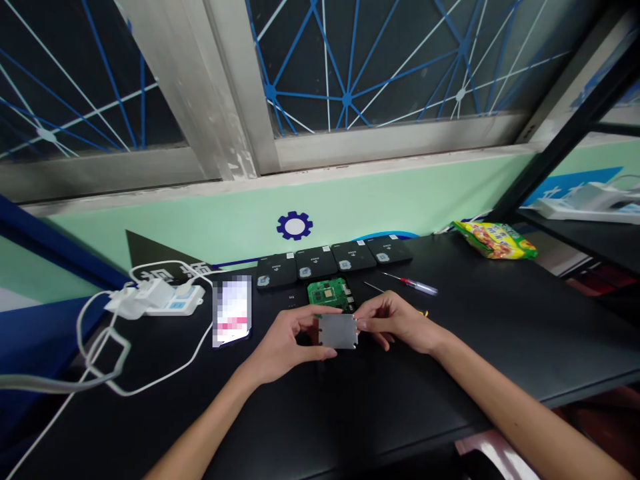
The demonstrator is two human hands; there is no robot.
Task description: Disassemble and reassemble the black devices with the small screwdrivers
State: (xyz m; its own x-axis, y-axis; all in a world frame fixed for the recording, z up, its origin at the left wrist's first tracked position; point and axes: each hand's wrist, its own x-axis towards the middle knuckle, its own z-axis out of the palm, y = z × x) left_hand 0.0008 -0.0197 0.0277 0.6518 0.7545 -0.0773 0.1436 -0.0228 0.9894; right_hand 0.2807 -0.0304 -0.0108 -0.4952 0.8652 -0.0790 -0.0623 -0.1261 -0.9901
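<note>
head view: four black boxes [346,258], contents hidden, lie beyond the left hand [285,340] and right hand [395,321]. the left grips a grey plate [338,332], long axis sideways, by one end; the right pinches the other.

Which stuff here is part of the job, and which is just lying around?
Likely the job:
- gray plate, held by left hand and right hand
- green circuit board, behind it
- red-and-clear screwdriver, within reach

Apparently lying about:
- phone
- power strip
- snack packet
- four black boxes, link unclear
</note>
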